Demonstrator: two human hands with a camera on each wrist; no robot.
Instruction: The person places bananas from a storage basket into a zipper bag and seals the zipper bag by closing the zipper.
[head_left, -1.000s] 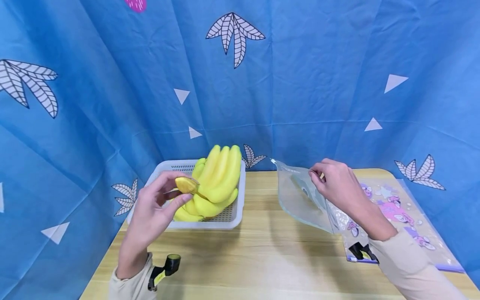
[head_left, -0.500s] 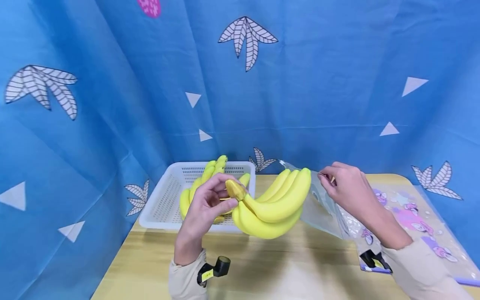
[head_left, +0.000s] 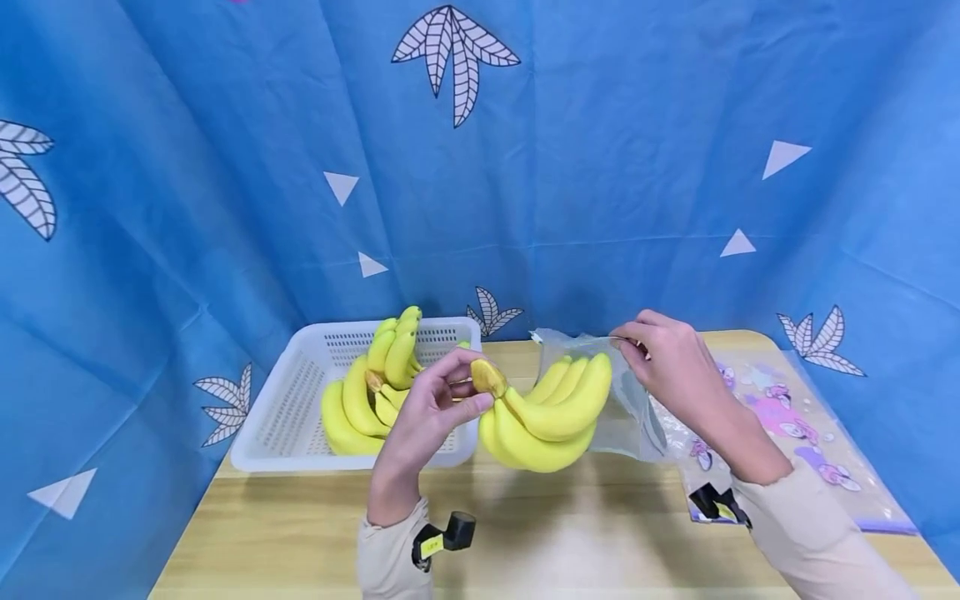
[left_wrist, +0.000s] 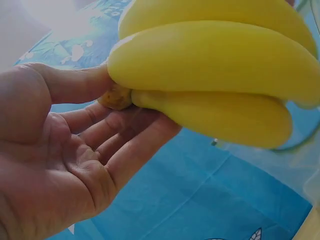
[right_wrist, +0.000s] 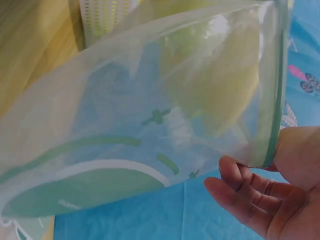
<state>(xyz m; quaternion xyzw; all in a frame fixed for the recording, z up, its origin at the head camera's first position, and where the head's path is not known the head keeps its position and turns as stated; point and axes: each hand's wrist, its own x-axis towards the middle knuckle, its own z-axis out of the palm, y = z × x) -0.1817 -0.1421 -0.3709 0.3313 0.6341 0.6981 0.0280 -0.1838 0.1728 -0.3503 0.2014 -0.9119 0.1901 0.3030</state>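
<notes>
My left hand [head_left: 438,404] pinches the brown stem end of a yellow banana bunch [head_left: 543,425], thumb on one side and fingers on the other. In the left wrist view the bunch [left_wrist: 210,65] stretches away from the fingertips. Its banana tips lie at the mouth of a clear zip bag [head_left: 626,417]. My right hand [head_left: 667,358] pinches the top edge of that bag and keeps it hanging up off the table. Through the bag's film [right_wrist: 110,100], which carries a green print, the yellow of the bananas shows in the right wrist view.
A white plastic basket [head_left: 281,417] with more bananas [head_left: 360,400] stands at the left. On the right, a clear pouch with pink and purple prints [head_left: 787,425] lies flat on the wooden table [head_left: 300,533]. A blue patterned curtain [head_left: 600,150] hangs behind.
My left hand has lifted the banana bunch out of the basket and carried it right to the bag's mouth. My right hand still holds the bag in about the same place.
</notes>
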